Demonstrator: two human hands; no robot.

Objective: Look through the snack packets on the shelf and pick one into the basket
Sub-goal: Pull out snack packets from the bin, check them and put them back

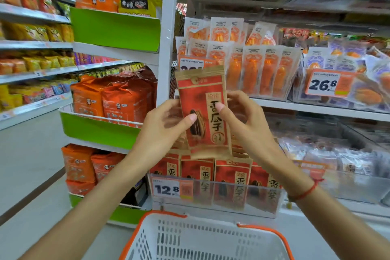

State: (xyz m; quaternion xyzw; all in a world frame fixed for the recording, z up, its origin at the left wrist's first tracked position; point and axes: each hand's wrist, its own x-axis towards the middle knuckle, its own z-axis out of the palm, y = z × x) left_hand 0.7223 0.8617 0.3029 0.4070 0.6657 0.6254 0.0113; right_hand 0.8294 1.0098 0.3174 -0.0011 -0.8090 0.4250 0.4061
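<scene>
- A red and tan sunflower-seed packet (203, 112) is held upright at the centre of the frame, in the air in front of the shelving, with its top edge overlapping a price card behind it.
- The left hand (166, 120) pinches the packet's left edge, thumb on the front face; the right hand (242, 118) grips the right edge, thumb across the printed column.
- Directly below, a row of matching packets (232, 177) stands behind a clear plastic shelf guard (242, 200) bearing a 12.8 price tag (166, 189).
- The white basket (202, 243) with orange handles sits at the bottom centre, its open mouth under the held packet, with free air between them.
- Right of centre, orange-and-white pouches (242, 57) fill the shelf above, beside a 26.8 tag (324, 84).
- Lower right holds pale wrapped goods, too blurred to identify.
- At left, green trays (99, 131) carry orange bags (114, 99); a grey aisle floor (27, 154) opens beyond.
</scene>
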